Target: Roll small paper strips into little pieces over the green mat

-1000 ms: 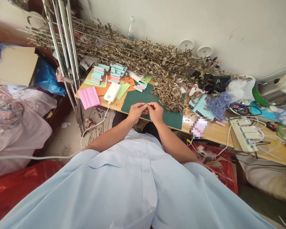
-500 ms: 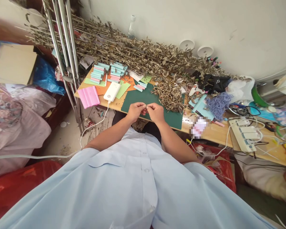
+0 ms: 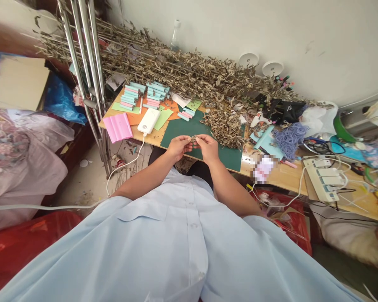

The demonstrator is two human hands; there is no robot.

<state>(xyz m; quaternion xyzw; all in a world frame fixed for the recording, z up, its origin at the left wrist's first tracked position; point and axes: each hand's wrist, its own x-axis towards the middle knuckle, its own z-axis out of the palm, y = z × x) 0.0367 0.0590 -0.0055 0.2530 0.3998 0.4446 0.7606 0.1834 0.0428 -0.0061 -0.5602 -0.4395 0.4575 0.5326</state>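
Note:
Both my hands meet over the front edge of a dark green mat [image 3: 173, 128]. My left hand [image 3: 179, 147] pinches one side of a small bit of dried leaf [image 3: 194, 139], and my right hand [image 3: 208, 147] pinches its other side. The leaf bit is brownish grey and partly covered by the fingertips. Just beyond my right hand, a heap of loose dried leaves [image 3: 225, 126] covers the mat's right part. Small blue and pink paper rolls [image 3: 186, 114] lie at the mat's far left corner.
Dried stalks [image 3: 176, 69] stretch along the wall. More paper rolls [image 3: 130, 95], a white power bank [image 3: 148, 121] and a pink sheet [image 3: 117, 127] lie left. Metal crutches [image 3: 85, 63] stand at the table's left end. Purple yarn [image 3: 290, 138], a phone [image 3: 263, 168] and a power strip [image 3: 321, 178] lie right.
My fingertips have moved slightly apart and the fingers have opened out a little, so more of the dried leaf shows between them. The things on the table have not moved.

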